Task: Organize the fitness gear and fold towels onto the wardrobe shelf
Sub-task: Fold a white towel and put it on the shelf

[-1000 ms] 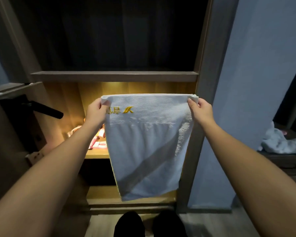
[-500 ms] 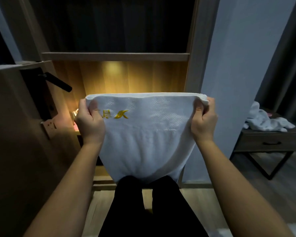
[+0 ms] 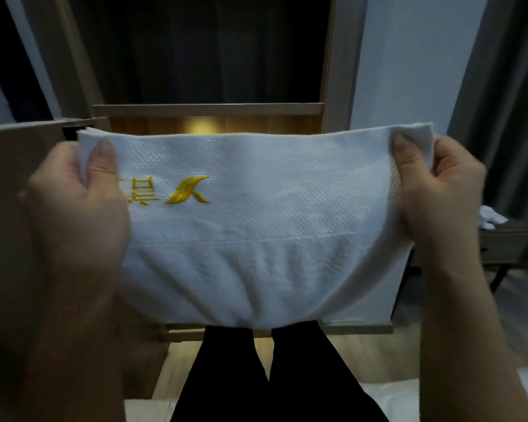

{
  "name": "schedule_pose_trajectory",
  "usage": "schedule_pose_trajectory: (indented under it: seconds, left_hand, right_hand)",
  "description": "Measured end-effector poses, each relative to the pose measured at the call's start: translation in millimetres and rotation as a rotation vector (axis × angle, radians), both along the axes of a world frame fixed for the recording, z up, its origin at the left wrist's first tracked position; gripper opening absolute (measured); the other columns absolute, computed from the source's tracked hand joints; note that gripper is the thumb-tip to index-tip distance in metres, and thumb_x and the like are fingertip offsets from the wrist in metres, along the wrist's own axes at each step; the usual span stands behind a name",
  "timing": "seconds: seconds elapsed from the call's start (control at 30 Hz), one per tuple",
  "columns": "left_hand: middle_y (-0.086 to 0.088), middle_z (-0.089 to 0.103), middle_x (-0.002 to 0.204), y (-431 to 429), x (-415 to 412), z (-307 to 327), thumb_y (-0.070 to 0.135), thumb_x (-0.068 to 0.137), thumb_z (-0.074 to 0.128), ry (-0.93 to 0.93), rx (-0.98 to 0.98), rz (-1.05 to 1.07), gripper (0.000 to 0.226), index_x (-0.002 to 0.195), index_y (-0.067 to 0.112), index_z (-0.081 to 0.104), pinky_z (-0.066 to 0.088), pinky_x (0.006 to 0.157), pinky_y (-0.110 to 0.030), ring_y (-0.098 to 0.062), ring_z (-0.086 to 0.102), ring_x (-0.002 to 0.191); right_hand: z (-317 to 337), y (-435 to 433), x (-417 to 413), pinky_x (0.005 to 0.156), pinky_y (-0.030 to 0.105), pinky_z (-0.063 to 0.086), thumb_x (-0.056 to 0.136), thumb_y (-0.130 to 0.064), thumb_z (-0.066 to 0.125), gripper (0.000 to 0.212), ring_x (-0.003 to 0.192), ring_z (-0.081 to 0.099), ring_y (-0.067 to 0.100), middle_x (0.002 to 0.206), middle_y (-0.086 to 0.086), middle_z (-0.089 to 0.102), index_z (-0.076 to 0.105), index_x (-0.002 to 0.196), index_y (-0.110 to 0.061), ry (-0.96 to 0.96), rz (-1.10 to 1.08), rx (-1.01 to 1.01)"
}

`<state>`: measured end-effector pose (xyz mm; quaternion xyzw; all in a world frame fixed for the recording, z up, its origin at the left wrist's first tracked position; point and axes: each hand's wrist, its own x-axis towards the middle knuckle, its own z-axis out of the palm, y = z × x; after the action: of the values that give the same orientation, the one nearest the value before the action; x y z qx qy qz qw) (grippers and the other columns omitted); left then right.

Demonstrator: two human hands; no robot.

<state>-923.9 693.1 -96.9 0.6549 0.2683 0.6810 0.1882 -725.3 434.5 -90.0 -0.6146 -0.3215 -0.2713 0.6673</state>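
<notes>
- Dim room, wardrobe (image 3: pixel 337 71) straight ahead: dark upper bay, lit wooden compartment below the shelf edge (image 3: pixel 208 109), open door panel on the left.
- Left hand (image 3: pixel 80 205): pinching the towel's left top corner, thumb lying over the front face, fingers behind the cloth and hidden.
- Right hand (image 3: pixel 439 193): pinching the right top corner the same way, thumb on the front, a bunch of cloth gathered in the grip.
- Towel (image 3: pixel 256 233): white, yellow embroidered logo near the left hand. Stretched between both hands, long axis running left to right across the body, top edge roughly level and taut.
- Looks already doubled over: a horizontal seam or fold line crosses midway, and the lower part sags in a belly down to the person's dark trousers (image 3: pixel 256 376). Cannot tell the layer count.
- Key relation: towel hangs in front of the chest, between the person and the wardrobe, and hides most of the lit compartment. Both hands about equally far from the shelf; neither clearly nearer.
- Judgement: fold is mid-way. Next move likely brings the hands together to halve the width, or carries it forward onto the shelf.
- Risk: sagging lower layer may slip out of line when the corners meet.
- Far right: bench (image 3: pixel 506 242) with more white cloth (image 3: pixel 491 216) heaped on it, well apart from the hands.
</notes>
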Motion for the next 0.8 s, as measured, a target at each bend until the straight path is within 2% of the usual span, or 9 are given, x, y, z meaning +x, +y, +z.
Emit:
schedule_pose_trajectory:
  seconds: [0.07,0.1,0.17,0.27,0.33,0.4,0.57,0.67,0.8]
  left_hand:
    - [-0.007,0.065,0.08,5.3,-5.5,-3.4,0.083,0.081,0.035,0.045,-0.059,-0.028,0.061,0.086,0.026,0.055,0.052,0.067,-0.055,-0.035,0.063,0.074]
    - [-0.009,0.065,0.079,2.9,-5.6,-7.4,0.078,0.084,0.038,0.087,-0.08,-0.04,0.061,0.088,0.02,0.056,0.051,0.066,-0.055,-0.037,0.063,0.074]
    - [-0.014,0.065,0.08,-4.3,-2.7,-18.5,0.057,0.092,0.044,0.178,-0.101,-0.062,0.047,0.088,0.012,0.058,0.05,0.067,-0.05,-0.036,0.061,0.075]
    - [-0.019,0.064,0.086,-2.8,8.7,-43.3,0.03,0.099,0.049,0.294,-0.137,-0.072,0.031,0.095,0.003,0.064,0.039,0.065,-0.037,-0.029,0.057,0.079]
    - [-0.022,0.065,0.091,8.2,20.8,-63.6,0.033,0.098,0.048,0.362,-0.201,-0.098,0.035,0.099,0.001,0.064,0.042,0.068,-0.037,-0.031,0.059,0.082]
    - [-0.023,0.067,0.093,18.9,34.8,-81.9,0.043,0.092,0.042,0.391,-0.252,-0.092,0.045,0.099,0.004,0.065,0.05,0.072,-0.043,-0.036,0.063,0.086]
    - [-0.02,0.065,0.091,53.8,82.0,-132.8,0.038,0.099,0.041,0.505,-0.396,-0.076,0.04,0.092,0.005,0.062,0.046,0.07,-0.039,-0.037,0.06,0.085]
    - [-0.023,0.062,0.097,80.6,111.9,-175.1,0.037,0.1,0.038,0.694,-0.533,-0.055,0.039,0.089,0.005,0.056,0.038,0.072,-0.036,-0.04,0.057,0.092]
    - [-0.021,0.061,0.113,103.7,139.9,-242.5,0.039,0.101,0.037,0.925,-0.76,-0.051,0.04,0.105,0.006,0.059,0.044,0.084,-0.039,-0.04,0.056,0.105]
  right_hand:
    - [-0.4,-6.8,-5.2,0.054,0.012,0.038,0.095,-0.037,0.058,0.021,0.059,0.048,-0.002,0.063,-0.015,0.055,0.058,0.076,-0.028,0.007,0.012,-0.047]
    - [-5.4,-6.1,-5.0,0.055,0.017,0.039,0.095,-0.038,0.058,0.021,0.06,0.047,0.0,0.065,-0.012,0.055,0.059,0.077,-0.027,0.027,0.016,-0.077]
    - [-21.5,0.6,0.1,0.057,0.026,0.039,0.095,-0.038,0.058,0.022,0.059,0.045,0.004,0.066,-0.008,0.052,0.059,0.078,-0.024,0.089,0.009,-0.134]
    - [-49.5,13.7,13.8,0.058,0.026,0.039,0.096,-0.036,0.057,0.022,0.059,0.045,0.003,0.069,-0.005,0.054,0.059,0.079,-0.022,0.197,0.011,-0.203]
    - [-65.4,22.0,22.4,0.056,0.02,0.039,0.096,-0.035,0.056,0.021,0.059,0.047,-0.001,0.07,-0.007,0.055,0.058,0.078,-0.024,0.261,0.027,-0.236]
    - [-81.2,31.8,32.1,0.055,0.021,0.037,0.096,-0.034,0.055,0.02,0.061,0.047,0.0,0.07,-0.009,0.055,0.057,0.078,-0.025,0.327,0.04,-0.268]
    - [-129.1,72.0,71.8,0.056,0.026,0.037,0.099,-0.036,0.05,0.023,0.071,0.053,0.009,0.078,-0.006,0.058,0.058,0.087,-0.018,0.482,0.014,-0.413]
    - [-179.4,102.6,105.4,0.073,0.038,0.051,0.1,-0.042,0.043,0.03,0.085,0.06,0.019,0.095,0.003,0.063,0.06,0.098,-0.017,0.655,-0.006,-0.563]
    - [-254.0,130.9,136.8,0.09,0.04,0.045,0.102,-0.041,0.038,0.044,0.113,0.056,0.035,0.123,0.014,0.059,0.054,0.125,-0.007,0.85,-0.002,-0.848]
